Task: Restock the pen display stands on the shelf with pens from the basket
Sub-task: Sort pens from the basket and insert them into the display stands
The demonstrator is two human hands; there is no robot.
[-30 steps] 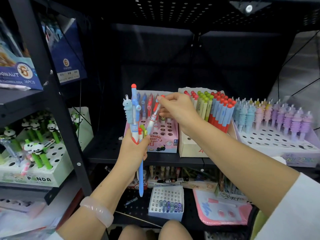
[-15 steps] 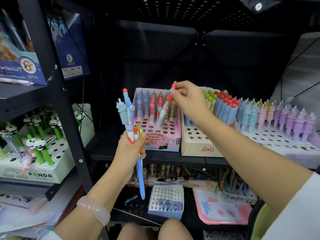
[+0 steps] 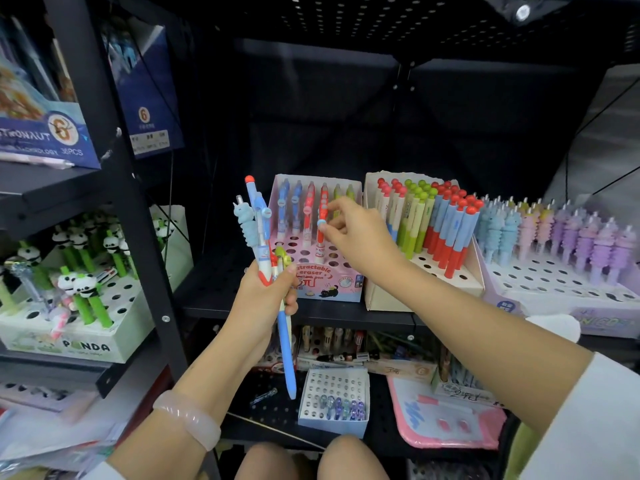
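Nearest to the camera, the left hand [image 3: 263, 299] is raised in front of the shelf [image 3: 311, 311] and its fingers are curled around a bundle of pens [image 3: 266, 258]: a long blue one that hangs down below the palm, a red and white one with a red tip, a pale blue one with an animal sleeve, and a green one. Farther away, the right hand [image 3: 360, 237] reaches over the pink display stand [image 3: 325, 285]. One second ago this hand carried the red and white pen [image 3: 321, 230] tilted in the air near the bundle; now the pen stands almost upright with its lower end in a hole of the stand, in front of the row of blue, red and green pens. I judge that this pen is nearly placed and the next one can come from the left hand. The right thumb and forefinger pinch the pen near its blue clip button, and the other fingers are spread loosely. The basket is not visible.
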